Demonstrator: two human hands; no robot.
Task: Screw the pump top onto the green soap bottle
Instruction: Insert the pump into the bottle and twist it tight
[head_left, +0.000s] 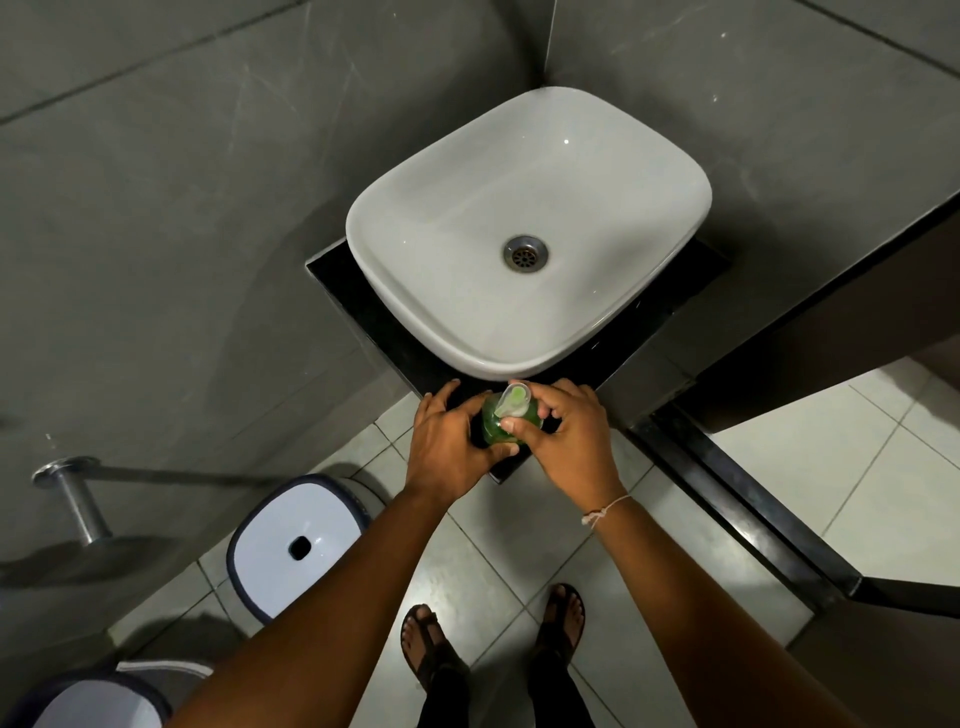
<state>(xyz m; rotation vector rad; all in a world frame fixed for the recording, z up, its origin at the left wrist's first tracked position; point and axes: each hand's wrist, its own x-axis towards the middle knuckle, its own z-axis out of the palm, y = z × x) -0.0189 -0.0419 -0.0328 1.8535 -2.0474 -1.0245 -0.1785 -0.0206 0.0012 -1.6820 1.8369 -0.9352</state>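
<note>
Looking down from the head camera, the green soap bottle (498, 434) stands on the dark counter (644, 322) just in front of the white sink (441, 332), at the counter's near corner. The left hand (449, 441) is wrapped around the bottle's body, clamped to steady it, while the right hand (566, 434) has its fingers closed on the pump top (511, 400). To do this well, keep the bottle pinned upright and turn the collar squarely (a tilted start would likely cross the thread). No brand, label or writing can be read.
</note>
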